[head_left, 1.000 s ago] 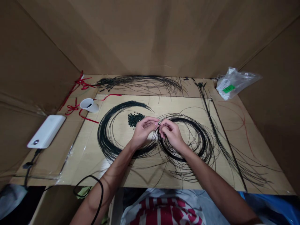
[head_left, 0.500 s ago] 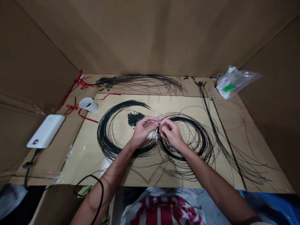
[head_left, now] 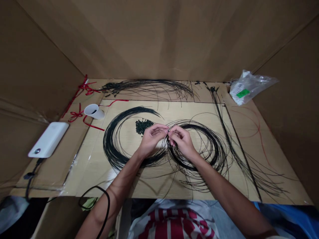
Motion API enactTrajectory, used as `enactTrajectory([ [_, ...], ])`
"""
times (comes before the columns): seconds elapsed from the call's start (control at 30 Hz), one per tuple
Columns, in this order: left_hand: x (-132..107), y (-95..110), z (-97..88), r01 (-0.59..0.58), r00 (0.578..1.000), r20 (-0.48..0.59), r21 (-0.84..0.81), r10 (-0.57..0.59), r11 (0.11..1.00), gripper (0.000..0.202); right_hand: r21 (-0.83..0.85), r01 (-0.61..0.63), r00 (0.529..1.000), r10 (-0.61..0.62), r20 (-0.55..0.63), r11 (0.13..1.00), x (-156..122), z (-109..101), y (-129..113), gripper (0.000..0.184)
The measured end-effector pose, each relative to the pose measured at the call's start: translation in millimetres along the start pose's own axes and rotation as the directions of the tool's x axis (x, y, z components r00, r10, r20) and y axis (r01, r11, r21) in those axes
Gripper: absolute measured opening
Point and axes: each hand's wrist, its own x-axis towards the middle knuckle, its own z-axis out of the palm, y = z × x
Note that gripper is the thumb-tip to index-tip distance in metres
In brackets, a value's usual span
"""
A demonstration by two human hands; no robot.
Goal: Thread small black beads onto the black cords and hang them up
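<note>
My left hand (head_left: 155, 136) and my right hand (head_left: 179, 137) meet fingertip to fingertip over the middle of the work surface. Both are pinched closed around something small and dark, too tiny to make out. Just behind my left hand lies a heap of small dark green beads or rings (head_left: 143, 126). A thick open coil of dark wires (head_left: 109, 142) curves around that heap and passes under my left wrist. Beneath my right hand and forearm spreads a looser round coil of black wires (head_left: 219, 149), with stray ends fanning toward the front edge.
At the left are a white cup (head_left: 94, 111) with dark bits inside, red ribbons (head_left: 76, 116) and a white power bank (head_left: 50, 139) with a cable. Wire bundles lie at the back (head_left: 154, 83) and right (head_left: 224, 126). A plastic bag (head_left: 250, 88) sits back right. Cardboard walls (head_left: 159, 39) enclose the surface.
My right fingertips have shifted very slightly left, closer against the left ones. Everything else looks the same.
</note>
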Motion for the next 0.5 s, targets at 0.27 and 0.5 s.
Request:
enactTrajectory([
  [0.27,1.5,0.3,1.1,0.014,1.0,-0.025,-0.021,-0.014,1.0,0.036,0.055,-0.032,0.999,0.032,0.01,0.998,1.4,-0.5,-3.1,0.033],
  [0.5,0.3,2.4,2.1,0.048,0.999,-0.015,-0.058,-0.048,0.997,0.036,0.062,-0.012,1.0,0.013,-0.007,0.998,1.2,0.9,-3.2,0.031],
])
